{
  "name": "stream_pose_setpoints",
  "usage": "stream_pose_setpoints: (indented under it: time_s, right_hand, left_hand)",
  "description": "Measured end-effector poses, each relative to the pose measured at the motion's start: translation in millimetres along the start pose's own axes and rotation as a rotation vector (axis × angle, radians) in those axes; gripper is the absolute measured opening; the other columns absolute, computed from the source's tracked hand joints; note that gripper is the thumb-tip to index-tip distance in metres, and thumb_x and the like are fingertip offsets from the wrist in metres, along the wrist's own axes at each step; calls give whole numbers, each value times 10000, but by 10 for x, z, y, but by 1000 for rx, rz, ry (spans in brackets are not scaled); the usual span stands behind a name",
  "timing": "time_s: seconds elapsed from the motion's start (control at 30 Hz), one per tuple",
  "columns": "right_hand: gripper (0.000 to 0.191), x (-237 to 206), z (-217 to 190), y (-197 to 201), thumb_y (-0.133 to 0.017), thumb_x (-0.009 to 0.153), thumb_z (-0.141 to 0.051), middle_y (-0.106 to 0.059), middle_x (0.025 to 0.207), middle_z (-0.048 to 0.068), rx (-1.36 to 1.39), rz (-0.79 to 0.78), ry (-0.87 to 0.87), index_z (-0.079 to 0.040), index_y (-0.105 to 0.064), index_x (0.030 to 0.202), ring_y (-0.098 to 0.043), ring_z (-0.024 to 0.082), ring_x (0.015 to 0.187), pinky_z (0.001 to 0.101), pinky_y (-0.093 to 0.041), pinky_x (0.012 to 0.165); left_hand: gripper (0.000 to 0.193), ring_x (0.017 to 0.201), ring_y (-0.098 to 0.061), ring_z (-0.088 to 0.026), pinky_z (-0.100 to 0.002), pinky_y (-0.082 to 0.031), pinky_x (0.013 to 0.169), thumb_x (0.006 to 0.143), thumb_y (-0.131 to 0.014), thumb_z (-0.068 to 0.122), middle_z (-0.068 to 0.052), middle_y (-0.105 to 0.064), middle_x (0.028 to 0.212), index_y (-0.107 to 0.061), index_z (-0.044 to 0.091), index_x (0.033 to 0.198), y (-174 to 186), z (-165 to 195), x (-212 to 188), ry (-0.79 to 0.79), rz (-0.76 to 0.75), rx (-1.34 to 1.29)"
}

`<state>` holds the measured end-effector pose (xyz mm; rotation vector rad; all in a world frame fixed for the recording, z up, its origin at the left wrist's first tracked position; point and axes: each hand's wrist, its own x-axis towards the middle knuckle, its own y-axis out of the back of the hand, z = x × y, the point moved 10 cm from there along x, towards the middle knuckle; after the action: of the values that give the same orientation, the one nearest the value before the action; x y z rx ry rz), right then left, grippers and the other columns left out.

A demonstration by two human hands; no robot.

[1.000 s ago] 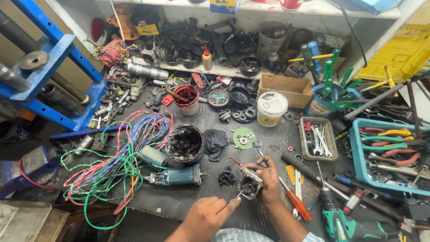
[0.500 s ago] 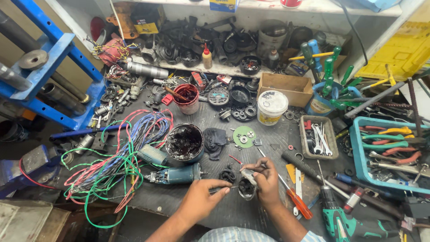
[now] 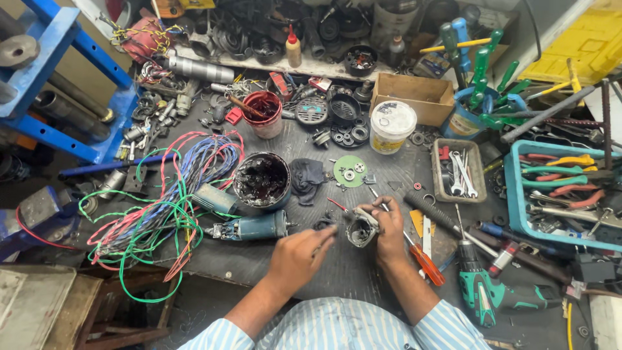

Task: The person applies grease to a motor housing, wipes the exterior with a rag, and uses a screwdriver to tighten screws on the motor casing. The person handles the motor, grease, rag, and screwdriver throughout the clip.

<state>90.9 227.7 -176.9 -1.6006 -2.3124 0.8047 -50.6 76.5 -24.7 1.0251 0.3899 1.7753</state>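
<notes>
Grey metal housing (image 3: 361,231), small and cup-shaped, open mouth facing up; rests on the black rubber bench mat (image 3: 337,275), directly ahead of the person.

Right hand (image 3: 389,228): closed around the housing's right flank, thumb and fingers wrapping it, steadying it against the mat.

Left hand (image 3: 299,254): fingers pinched narrow on a thin dark tool or part, too small to identify; tip aimed rightward at the housing. Housing lies just to the right of this hand, near but apart. The right hand is the nearer, being in contact.

Thin red-handled probe (image 3: 338,205): lies slantwise, touching or just beside the housing's upper left edge; which, cannot tell.

Adjacent items:
- Blue-green power tool body (image 3: 249,227), long axis left to right, just left of the left hand.
- Tub of black grease (image 3: 262,181), behind it.
- Dark rag (image 3: 306,177), beside the tub.
- Green disc (image 3: 350,171), behind the housing.
- Red-handled screwdriver (image 3: 424,262), right of the right wrist.
- Coloured wire tangle (image 3: 162,214), far left.
</notes>
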Motion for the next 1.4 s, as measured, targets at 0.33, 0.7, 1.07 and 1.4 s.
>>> stream_pose_setpoints:
  time_s: [0.33, 0.7, 1.07, 1.4]
  right_hand:
    - [221, -5, -7, 47, -538, 995, -163, -724, 1031, 192, -141, 65, 51, -30, -498, 1167, -709, 245, 952, 351, -560, 865]
    - [801, -366, -209, 190, -857, 768, -175, -536, 1302, 103, -559, -58, 150, -48, -409, 1420, -562, 192, 1208, 333, -462, 1049]
    - [1057, -585, -113, -70, -937, 602, -97, -480, 1432, 126, -599, -185, 316, -67, -326, 1465, -511, 252, 1337, 386, -421, 1141]
    - [1028, -621, -210, -32, -830, 770, -62, -463, 1491, 174, -855, -68, 431, -66, -137, 1530, -451, 296, 1397, 414, -321, 1193]
  left_hand:
    - [281, 864, -718, -367, -430, -573, 737, 948, -678, 160, -158, -741, 998, -688, 89, 1220, -22, -333, -165, 205, 93, -60]
    - [531, 1150, -539, -371, -469, -467, 949, 842, -705, 159, -198, -552, 1266, -565, 12, 1333, -416, -463, -679, 357, -159, 186]
    - [483, 1342, -471, -397, -559, -385, 1095, 876, -673, 183, -205, -513, 1459, -591, 42, 1331, -484, -139, 215, 43, -85, 324]
    - [533, 1298, -485, -526, -606, -474, 985, 887, -561, 139, -287, -483, 1452, -530, 42, 1410, -694, -937, 1055, 457, -184, 574]
